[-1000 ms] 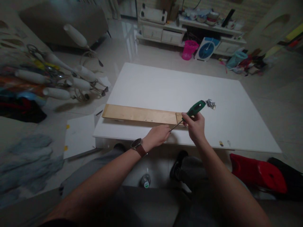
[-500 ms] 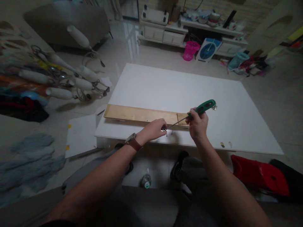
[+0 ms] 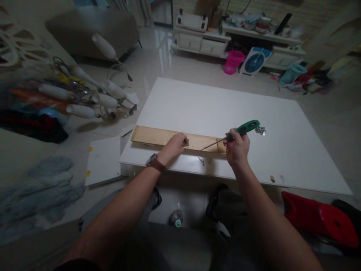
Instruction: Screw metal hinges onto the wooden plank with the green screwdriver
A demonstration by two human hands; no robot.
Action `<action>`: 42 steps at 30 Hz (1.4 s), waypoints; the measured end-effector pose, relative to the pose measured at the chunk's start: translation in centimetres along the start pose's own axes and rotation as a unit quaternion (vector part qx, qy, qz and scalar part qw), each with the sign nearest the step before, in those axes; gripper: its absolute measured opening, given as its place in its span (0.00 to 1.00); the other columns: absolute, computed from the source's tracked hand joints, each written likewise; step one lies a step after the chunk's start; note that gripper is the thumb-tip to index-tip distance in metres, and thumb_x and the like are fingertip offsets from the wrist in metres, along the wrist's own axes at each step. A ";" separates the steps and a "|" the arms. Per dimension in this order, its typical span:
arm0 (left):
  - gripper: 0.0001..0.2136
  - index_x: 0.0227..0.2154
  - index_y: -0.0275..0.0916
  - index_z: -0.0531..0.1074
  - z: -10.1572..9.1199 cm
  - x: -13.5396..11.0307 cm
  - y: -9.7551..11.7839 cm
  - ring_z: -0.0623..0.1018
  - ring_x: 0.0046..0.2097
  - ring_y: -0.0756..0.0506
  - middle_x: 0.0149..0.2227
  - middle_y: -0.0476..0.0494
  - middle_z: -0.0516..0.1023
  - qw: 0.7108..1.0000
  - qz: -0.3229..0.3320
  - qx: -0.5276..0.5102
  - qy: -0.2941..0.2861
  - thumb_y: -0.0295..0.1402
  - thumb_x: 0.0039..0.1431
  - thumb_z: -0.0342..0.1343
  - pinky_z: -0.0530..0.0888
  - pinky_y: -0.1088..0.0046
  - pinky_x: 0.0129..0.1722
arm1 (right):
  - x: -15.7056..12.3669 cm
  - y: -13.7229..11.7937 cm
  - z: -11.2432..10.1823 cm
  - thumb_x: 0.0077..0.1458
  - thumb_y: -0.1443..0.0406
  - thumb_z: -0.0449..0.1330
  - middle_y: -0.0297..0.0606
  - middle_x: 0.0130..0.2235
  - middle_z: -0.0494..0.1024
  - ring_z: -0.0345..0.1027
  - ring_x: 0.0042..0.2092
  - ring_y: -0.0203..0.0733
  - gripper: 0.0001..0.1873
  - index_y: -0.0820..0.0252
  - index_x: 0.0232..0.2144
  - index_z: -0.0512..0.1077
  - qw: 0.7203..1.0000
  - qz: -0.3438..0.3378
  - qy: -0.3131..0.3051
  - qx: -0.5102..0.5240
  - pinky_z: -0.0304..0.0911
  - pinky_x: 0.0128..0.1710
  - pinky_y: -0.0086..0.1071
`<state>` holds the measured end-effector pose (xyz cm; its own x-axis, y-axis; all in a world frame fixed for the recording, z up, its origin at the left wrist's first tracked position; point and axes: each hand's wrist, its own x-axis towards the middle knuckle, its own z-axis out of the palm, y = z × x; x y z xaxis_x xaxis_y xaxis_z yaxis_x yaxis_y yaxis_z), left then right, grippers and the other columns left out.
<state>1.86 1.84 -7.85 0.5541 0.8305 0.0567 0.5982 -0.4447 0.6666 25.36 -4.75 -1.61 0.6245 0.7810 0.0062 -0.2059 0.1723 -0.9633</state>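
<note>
My right hand (image 3: 237, 148) is closed around a screwdriver (image 3: 246, 127) with a green and black handle, its thin shaft pointing down and left. The tip is near the front edge of a long wooden board (image 3: 158, 136). My left hand (image 3: 176, 145), with a watch on the wrist, is pinched over the board on a small metal bracket (image 3: 185, 143), mostly covered by the fingers. Screws (image 3: 201, 161) lie on the white panel (image 3: 225, 99) in front of the board. More small metal brackets (image 3: 261, 131) lie right of the screwdriver handle.
A small yellow and dark piece (image 3: 272, 178) lies near the panel's front right edge. Below that edge are a red seat-like object (image 3: 318, 218) and a clear bottle (image 3: 177, 218) on the floor. A lamp with several white shades (image 3: 104, 47) is at the left.
My left hand has moved left and up with the bracket, from the screws onto the wooden board. The right hand still holds the screwdriver in much the same pose. The view has shifted slightly.
</note>
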 end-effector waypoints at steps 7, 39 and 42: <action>0.14 0.39 0.39 0.72 -0.8 -0.8 -0.1 0.75 0.47 0.41 0.43 0.40 0.78 0.997 0.056 0.055 0.000 0.16 0.53 0.54 0.73 0.63 0.50 | 0.1 0.3 0.5 0.40 0.56 0.72 0.25 0.25 0.72 0.63 0.20 0.29 0.21 0.55 0.31 0.68 1.000 0.008 0.001 0.006 0.56 0.16 0.24; 0.09 0.42 0.40 0.83 -0.2 -4.5 1.7 0.76 0.52 0.39 0.44 0.38 0.82 0.984 0.081 0.149 -0.055 0.25 0.69 0.57 0.76 0.63 0.48 | -2.6 1.2 5.1 0.56 0.54 0.68 0.29 0.30 0.72 0.64 0.24 0.32 0.15 0.52 0.36 0.68 0.980 -0.118 -0.108 -0.119 0.65 0.24 0.31; 0.09 0.42 0.40 0.83 -0.3 -4.7 1.8 0.76 0.52 0.39 0.45 0.38 0.82 0.984 0.079 0.152 -0.055 0.24 0.68 0.58 0.76 0.64 0.48 | -2.7 1.4 5.2 0.56 0.53 0.68 0.29 0.30 0.72 0.64 0.25 0.32 0.15 0.52 0.36 0.68 0.979 -0.116 -0.112 -0.125 0.64 0.24 0.31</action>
<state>0.17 -2.78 -6.65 0.7041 0.7084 0.0494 0.6351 -0.6592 0.4026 19.42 -3.51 -1.62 0.4461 0.8551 0.2641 0.1297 0.2302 -0.9645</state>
